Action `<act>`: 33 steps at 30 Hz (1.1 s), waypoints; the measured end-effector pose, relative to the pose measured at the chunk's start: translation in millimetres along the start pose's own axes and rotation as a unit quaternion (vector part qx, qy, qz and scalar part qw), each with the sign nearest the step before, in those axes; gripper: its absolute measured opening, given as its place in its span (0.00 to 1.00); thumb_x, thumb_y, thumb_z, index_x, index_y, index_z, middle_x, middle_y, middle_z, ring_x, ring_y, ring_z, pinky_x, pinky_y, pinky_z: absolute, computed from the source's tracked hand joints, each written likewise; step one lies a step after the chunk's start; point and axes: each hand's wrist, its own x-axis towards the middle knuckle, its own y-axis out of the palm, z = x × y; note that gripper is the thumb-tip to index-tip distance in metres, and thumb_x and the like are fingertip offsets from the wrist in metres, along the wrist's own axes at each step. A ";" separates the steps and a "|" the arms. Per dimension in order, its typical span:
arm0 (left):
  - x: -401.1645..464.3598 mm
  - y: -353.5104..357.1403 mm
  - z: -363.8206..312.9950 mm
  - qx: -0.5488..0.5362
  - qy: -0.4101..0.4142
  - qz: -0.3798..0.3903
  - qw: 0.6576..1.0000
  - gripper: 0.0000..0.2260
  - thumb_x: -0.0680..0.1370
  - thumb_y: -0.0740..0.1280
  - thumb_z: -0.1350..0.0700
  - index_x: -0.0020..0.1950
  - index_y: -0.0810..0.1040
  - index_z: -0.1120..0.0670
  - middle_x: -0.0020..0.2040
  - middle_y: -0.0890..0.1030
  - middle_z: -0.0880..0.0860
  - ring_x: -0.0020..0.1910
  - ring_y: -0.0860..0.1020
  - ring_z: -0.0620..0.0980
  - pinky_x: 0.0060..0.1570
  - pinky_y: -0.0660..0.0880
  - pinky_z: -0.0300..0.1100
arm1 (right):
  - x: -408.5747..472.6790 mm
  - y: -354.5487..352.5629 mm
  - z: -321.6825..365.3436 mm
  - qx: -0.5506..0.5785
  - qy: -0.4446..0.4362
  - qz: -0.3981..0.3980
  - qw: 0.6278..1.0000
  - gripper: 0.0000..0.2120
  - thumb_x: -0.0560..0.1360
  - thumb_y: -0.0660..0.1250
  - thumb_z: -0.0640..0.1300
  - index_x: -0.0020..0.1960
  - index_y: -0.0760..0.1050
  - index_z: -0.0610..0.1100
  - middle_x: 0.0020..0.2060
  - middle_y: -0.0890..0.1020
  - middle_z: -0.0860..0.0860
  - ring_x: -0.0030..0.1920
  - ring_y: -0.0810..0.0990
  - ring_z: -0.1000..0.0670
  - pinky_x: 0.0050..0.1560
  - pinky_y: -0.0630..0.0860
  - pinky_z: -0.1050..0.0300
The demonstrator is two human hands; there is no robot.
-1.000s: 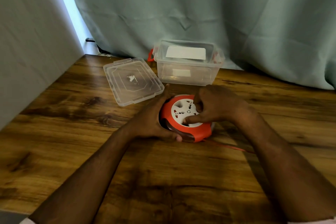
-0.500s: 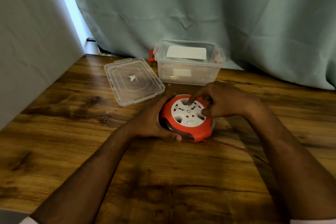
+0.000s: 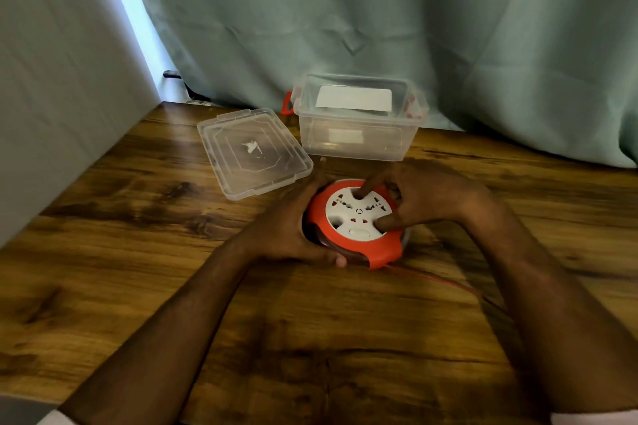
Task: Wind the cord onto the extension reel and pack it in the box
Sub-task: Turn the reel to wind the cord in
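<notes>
Winding is under way. The left hand [image 3: 293, 228] grips the round orange-and-white plastic extension reel [image 3: 357, 222] at table centre; the right hand [image 3: 419, 198] presses finger and thumb into its white face. The thin red cord [image 3: 445, 283] trails toward 4 o'clock. Next, probably more turning; the clear plastic box [image 3: 357, 129] waits open at 12 o'clock.

No text, brand or number can be read anywhere. The clear box [image 3: 355, 134] carries two white labels, one on its far wall and one on its near wall, both blank or too blurred to read. The white socket face [image 3: 357, 214] of the orange reel [image 3: 379, 250] shows only a small circular mark at its centre.
</notes>
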 end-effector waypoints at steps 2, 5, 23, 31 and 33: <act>-0.4 0.1 -0.9 -0.003 0.000 -0.001 1.000 0.53 0.60 0.84 0.38 0.69 0.47 0.18 0.69 0.65 0.28 0.69 0.67 0.28 0.67 0.66 0.27 | 0.4 0.2 1.0 -0.009 0.010 -0.009 1.000 0.31 0.68 0.76 0.66 0.68 0.74 0.64 0.66 0.78 0.57 0.55 0.78 0.54 0.50 0.78 0.58; -0.5 1.0 -1.3 -0.007 -0.003 0.001 1.000 0.53 0.60 0.83 0.37 0.72 0.48 0.22 0.70 0.65 0.28 0.70 0.67 0.29 0.68 0.67 0.28 | 1.9 3.7 2.1 -0.031 0.013 -0.025 0.999 0.31 0.66 0.74 0.71 0.64 0.78 0.59 0.59 0.81 0.57 0.50 0.78 0.56 0.44 0.75 0.60; 1.2 2.1 1.3 -0.004 -0.014 -0.005 1.000 0.55 0.62 0.83 0.38 0.70 0.44 0.19 0.76 0.65 0.35 0.74 0.67 0.36 0.72 0.69 0.38 | 7.5 4.3 9.9 0.030 -0.040 -0.054 0.997 0.08 0.77 0.72 0.58 0.48 0.81 0.54 0.38 0.80 0.59 0.37 0.81 0.55 0.33 0.73 0.62; 0.9 2.0 4.4 -0.013 -0.015 0.011 1.000 0.59 0.61 0.82 0.35 0.77 0.42 0.26 0.81 0.61 0.41 0.78 0.64 0.42 0.76 0.66 0.45 | 5.3 2.6 -5.9 0.050 -0.044 -0.007 0.998 0.27 0.76 0.73 0.54 0.72 0.70 0.68 0.57 0.80 0.61 0.46 0.79 0.59 0.38 0.73 0.65; 1.6 3.1 8.0 -0.010 -0.022 0.019 1.000 0.62 0.61 0.82 0.34 0.81 0.41 0.34 0.82 0.60 0.41 0.79 0.62 0.43 0.77 0.65 0.47 | 5.8 4.0 -7.8 0.048 -0.043 -0.001 0.998 0.28 0.77 0.72 0.55 0.74 0.69 0.68 0.59 0.79 0.60 0.46 0.77 0.59 0.39 0.74 0.65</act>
